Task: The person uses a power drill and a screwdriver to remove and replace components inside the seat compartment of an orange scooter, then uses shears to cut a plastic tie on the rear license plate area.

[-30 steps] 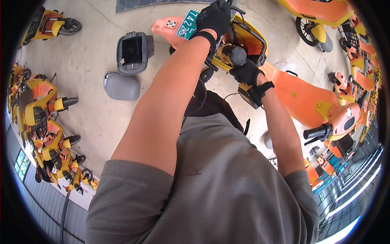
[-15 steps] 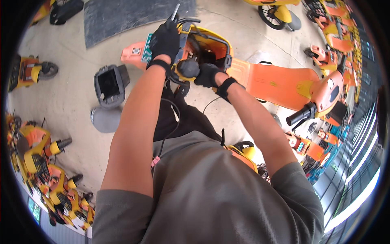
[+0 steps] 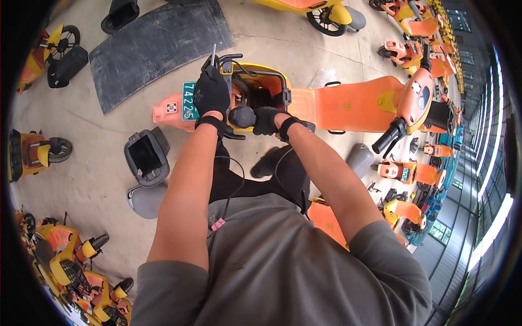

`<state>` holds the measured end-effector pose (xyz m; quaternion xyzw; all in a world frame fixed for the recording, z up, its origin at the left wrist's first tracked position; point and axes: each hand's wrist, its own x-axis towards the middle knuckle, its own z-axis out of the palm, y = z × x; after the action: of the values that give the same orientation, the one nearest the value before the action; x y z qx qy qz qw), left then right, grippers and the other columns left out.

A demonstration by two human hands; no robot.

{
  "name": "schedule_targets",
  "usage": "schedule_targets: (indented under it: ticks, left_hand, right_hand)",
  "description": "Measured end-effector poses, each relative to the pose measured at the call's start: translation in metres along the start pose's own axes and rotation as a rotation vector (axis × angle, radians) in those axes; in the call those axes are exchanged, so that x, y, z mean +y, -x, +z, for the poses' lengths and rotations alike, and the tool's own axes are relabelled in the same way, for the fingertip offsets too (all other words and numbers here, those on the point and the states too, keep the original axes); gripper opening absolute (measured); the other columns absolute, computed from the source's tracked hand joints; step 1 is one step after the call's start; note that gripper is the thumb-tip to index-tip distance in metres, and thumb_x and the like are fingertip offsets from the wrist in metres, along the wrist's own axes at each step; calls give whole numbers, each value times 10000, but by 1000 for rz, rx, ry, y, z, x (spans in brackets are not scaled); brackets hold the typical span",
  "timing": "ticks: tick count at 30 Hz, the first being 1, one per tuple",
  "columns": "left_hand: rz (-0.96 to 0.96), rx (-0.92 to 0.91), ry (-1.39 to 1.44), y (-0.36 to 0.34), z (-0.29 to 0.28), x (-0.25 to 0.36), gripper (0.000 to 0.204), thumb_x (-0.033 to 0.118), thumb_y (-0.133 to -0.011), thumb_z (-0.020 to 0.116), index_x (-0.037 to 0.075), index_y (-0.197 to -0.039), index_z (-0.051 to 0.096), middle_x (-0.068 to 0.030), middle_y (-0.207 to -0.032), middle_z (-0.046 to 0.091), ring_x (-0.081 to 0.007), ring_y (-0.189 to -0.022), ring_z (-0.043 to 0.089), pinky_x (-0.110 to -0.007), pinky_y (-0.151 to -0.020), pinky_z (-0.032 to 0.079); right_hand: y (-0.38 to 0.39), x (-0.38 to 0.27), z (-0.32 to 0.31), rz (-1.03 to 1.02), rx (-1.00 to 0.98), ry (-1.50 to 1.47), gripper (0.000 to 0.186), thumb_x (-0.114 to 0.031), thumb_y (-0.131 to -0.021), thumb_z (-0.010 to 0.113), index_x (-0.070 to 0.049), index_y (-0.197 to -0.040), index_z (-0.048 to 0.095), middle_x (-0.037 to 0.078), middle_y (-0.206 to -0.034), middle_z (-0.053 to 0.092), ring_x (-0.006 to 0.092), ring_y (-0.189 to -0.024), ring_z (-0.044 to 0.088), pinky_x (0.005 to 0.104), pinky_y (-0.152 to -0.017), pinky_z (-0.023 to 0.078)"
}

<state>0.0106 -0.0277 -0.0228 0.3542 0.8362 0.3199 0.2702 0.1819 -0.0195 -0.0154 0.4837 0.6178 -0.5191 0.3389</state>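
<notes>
Below me stands an orange and yellow electric scooter (image 3: 353, 106), its rear body open where a dark cavity (image 3: 260, 89) shows. My left hand (image 3: 212, 92), in a black glove, is closed at the scooter's rear beside the green plate (image 3: 189, 103). A slim tool with a silver shaft (image 3: 214, 50) sticks out beyond its fingers; its handle is hidden. My right hand (image 3: 266, 120), also gloved, is wrapped round a dark tool with a rounded, mallet-like head (image 3: 242, 116). That head is at the near side of the cavity, close to my left wrist.
On the floor at left lie a dark open box (image 3: 147, 157) and a grey seat (image 3: 149, 202). Beyond the scooter is a dark mat (image 3: 157, 49). More scooters (image 3: 65, 244) stand around, and another grey seat (image 3: 360, 159) is at right. A cable (image 3: 239, 168) hangs near my waist.
The view has shifted, so scooter and floor things sit elsewhere in it. Both hands stay at the scooter's rear with their tools. The silver shaft now points more straight away from me.
</notes>
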Motion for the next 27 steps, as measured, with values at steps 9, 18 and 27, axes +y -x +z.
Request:
schedule_targets:
  ticks: [9,18,27]
  left_hand:
    - [-3,0,-47,0,-5,-1,396,348,-912,332,34,-885,574,-229,-811,616,-414,-785,578,-499,-692,444]
    - [6,12,15,-6,9,-6,437,383,-892,335,18,-917,575,-226,-856,625,-402,-827,589,-482,-734,455]
    - [-127,-63,83,-1,-3,-6,493,423,-879,342,-5,-977,567,-236,-915,623,-409,-879,587,-470,-795,454]
  right_hand:
    - [-8,3,11,-30,65,18,163,-176,-659,646,-69,-780,627,75,-575,591,195,-472,548,328,-439,438]
    - [-17,8,-8,-68,54,74,248,-255,-680,681,-41,-800,642,74,-572,599,186,-482,583,293,-464,473]
    - [-4,1,-5,-150,55,119,191,-161,-655,654,-2,-751,611,88,-614,612,183,-506,590,307,-473,474]
